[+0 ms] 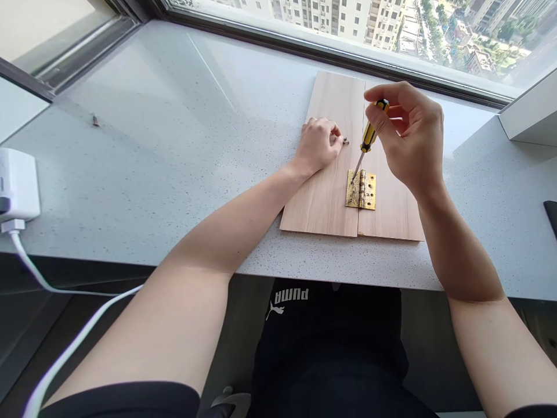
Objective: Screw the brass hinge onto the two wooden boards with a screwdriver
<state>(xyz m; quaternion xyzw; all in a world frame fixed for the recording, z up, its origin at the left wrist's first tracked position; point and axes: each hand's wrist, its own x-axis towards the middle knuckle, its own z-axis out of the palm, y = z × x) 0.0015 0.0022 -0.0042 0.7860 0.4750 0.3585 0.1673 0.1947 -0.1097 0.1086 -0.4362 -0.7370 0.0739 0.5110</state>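
Observation:
Two light wooden boards (322,200) lie side by side on the speckled sill. A brass hinge (368,191) spans their seam near the front, its leaves spread flat. My right hand (411,130) holds a yellow and black screwdriver (369,134) by its handle, between thumb and fingers. The screwdriver leans, and its tip meets the upper part of the hinge's left leaf. My left hand (318,144) rests on the left board with curled fingers, closed around small screws (345,141) that partly show at the fingertips.
A window frame (270,40) runs along the back of the sill (174,145). At the far left sits a white plug adapter (20,186) with a white cable (78,337). A small brown object (96,121) lies at the back left. A dark item (552,215) is at the right edge.

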